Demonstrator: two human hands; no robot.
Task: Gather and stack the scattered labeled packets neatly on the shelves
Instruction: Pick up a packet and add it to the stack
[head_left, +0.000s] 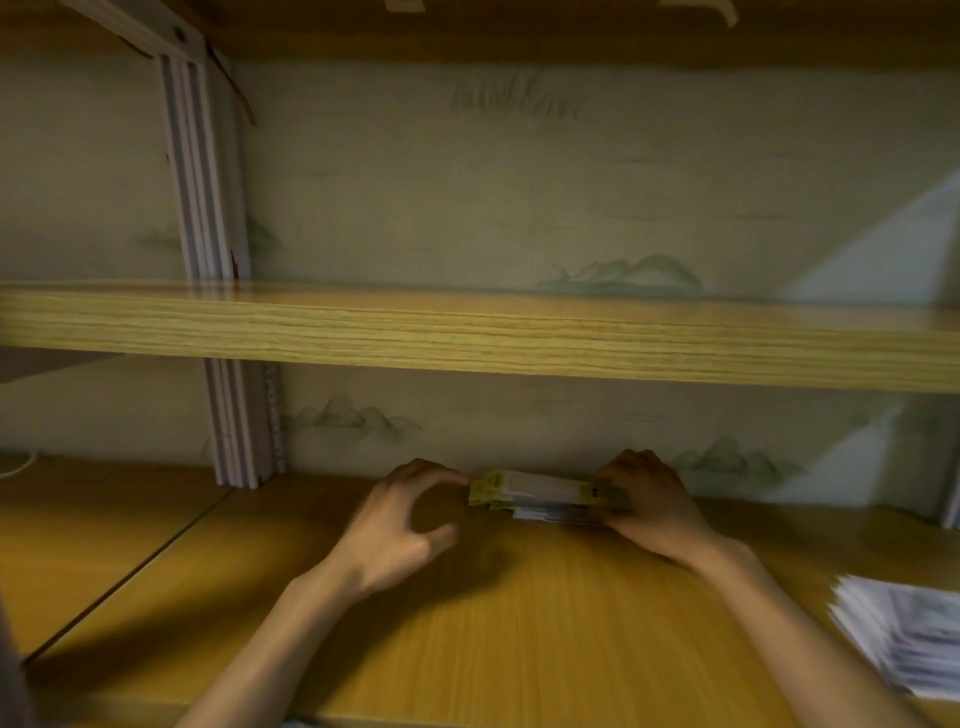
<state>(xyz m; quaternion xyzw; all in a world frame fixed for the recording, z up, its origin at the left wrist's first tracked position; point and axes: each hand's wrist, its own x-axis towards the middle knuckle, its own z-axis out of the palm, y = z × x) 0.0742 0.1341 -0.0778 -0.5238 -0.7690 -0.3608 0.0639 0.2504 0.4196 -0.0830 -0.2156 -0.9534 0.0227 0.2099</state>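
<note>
Lower shelf (519, 623), wood-grain board, is carrying everything; the upper shelf (467, 338) is crossing the view at 12 o'clock, bare where visible. A loose pile of white packets (904, 634) is lying at 4 o'clock, fanned out and blurred, probably awaiting gathering.

Small stack of packets (545, 493) is sitting at centre, close to the back wall (519, 182), likely pushed back to keep the shelf front free. Right hand (649, 504) is gripping the stack's right end, steadying it. Left hand (400, 519) is curling thumb and fingers just at the left end, holding nothing; seemingly squaring edges.

Stack: yellow-green labelled ends, pale middle, white lower packets protruding slightly. Print unreadable.
</note>
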